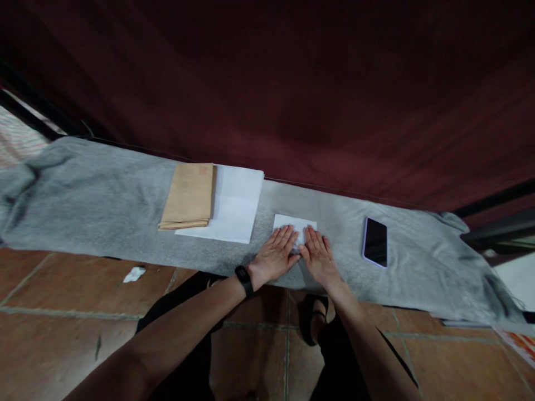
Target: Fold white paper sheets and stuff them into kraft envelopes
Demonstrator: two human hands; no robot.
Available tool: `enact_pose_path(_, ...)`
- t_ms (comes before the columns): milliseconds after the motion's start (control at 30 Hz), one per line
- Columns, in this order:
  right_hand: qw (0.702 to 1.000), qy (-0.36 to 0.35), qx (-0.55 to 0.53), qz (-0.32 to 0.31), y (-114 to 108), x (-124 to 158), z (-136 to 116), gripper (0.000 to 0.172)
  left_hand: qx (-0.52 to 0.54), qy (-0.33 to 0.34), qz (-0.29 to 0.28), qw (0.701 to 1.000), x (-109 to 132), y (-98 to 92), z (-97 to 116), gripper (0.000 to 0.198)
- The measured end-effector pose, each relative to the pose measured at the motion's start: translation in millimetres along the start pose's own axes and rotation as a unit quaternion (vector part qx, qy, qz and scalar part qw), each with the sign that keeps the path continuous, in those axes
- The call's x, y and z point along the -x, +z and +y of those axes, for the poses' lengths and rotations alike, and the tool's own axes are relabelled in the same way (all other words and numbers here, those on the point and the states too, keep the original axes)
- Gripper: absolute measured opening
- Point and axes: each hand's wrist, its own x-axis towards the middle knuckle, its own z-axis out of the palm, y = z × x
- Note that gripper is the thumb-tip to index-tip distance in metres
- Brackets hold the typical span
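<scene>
A small white folded sheet of paper (295, 220) lies on the grey cloth in front of me. My left hand (276, 253) rests flat on its left part, fingers stretched out. On the right part lies my right hand (318, 256), also flat with fingers extended. The thumbs come close together near the paper's lower edge, which the hands partly hide. To the left, a stack of brown envelopes (188, 195) overlaps larger white sheets of paper (238, 203).
Grey cloth (112, 195) covers the long narrow surface. A phone (375, 242) in a purple case lies at the right. Behind hangs a dark red curtain (292, 100). A crumpled white tissue (134, 274) is on the tiled floor (75, 284).
</scene>
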Motion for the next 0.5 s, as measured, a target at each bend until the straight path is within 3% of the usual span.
enact_pose_path(500, 1.000, 0.023, 0.013, 0.009, -6.9, 13.3, 16.8, 0.064, -0.003, -0.015, 0.034, 0.999, 17.3, -1.6, -20.8, 0.076)
